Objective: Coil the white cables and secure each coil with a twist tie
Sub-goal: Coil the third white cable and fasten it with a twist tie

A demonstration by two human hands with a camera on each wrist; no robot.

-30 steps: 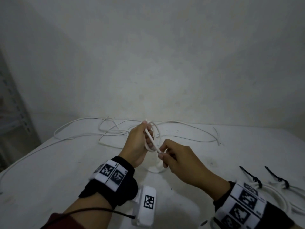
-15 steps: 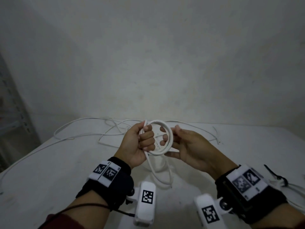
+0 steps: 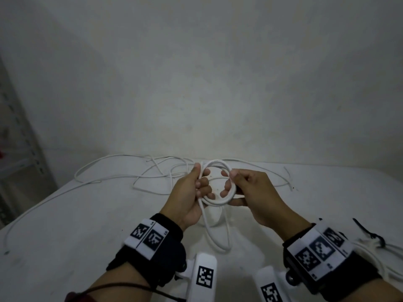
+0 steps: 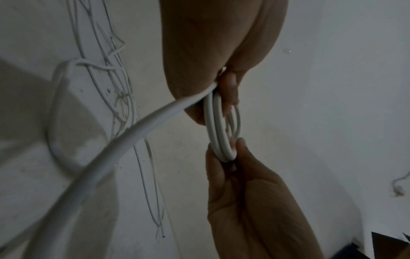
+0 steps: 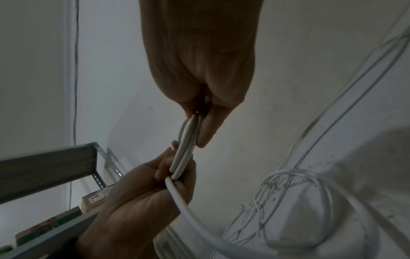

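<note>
A small round coil of white cable (image 3: 218,202) is held up above the table between both hands. My left hand (image 3: 194,192) grips its left side, fingers curled through the loop. My right hand (image 3: 244,188) pinches its right side between thumb and fingers. The left wrist view shows the stacked turns of the coil (image 4: 216,129) edge-on, and the right wrist view shows the coil (image 5: 186,147) the same way. A loose tail of the cable (image 3: 220,236) hangs from the coil in a loop down to the table.
More loose white cables (image 3: 152,173) lie tangled across the far side of the white table (image 3: 65,225). A tied coil with a black twist tie (image 3: 370,234) lies at the right edge. A metal shelf (image 3: 19,149) stands to the left.
The right hand went from pinching the cable near the left hand to holding the right side of a formed loop. The coil now faces me, wider and rounder.
</note>
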